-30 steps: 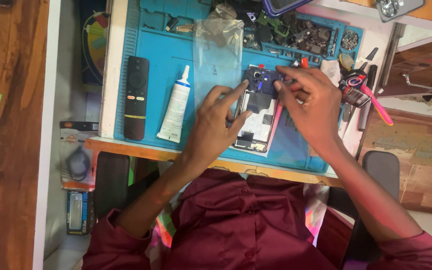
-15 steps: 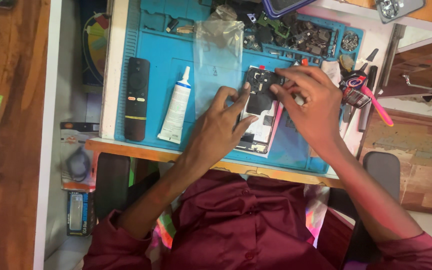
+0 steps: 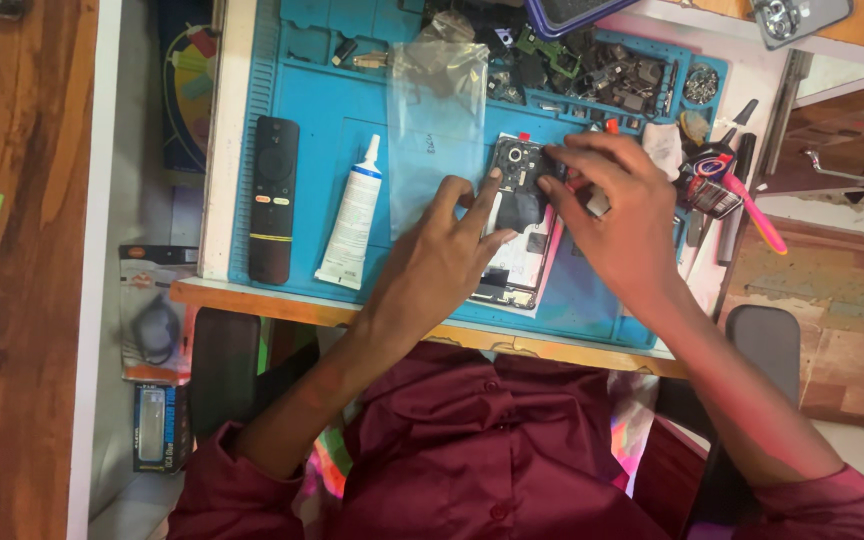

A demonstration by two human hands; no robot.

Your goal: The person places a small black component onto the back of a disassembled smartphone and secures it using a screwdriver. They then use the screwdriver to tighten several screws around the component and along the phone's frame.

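Observation:
An opened phone (image 3: 512,215) with its back off lies on the blue work mat (image 3: 322,100), its camera end pointing away from me. My left hand (image 3: 442,255) rests on the phone's left side, with fingers spread and the index tip at its edge, holding it down. My right hand (image 3: 622,215) covers the phone's right side. Its fingertips are pinched at the camera end around a thin tool that is mostly hidden.
A clear plastic bag (image 3: 439,120), a white glue tube (image 3: 352,215) and a black remote (image 3: 272,200) lie on the mat to the left. Small parts fill the mat's far trays (image 3: 602,70). Pink-handled tools (image 3: 742,205) lie to the right. A chair armrest (image 3: 767,345) sits below.
My left hand's fingers have shifted a little on the phone. My right hand stays pinched at the camera end. Nothing else moved.

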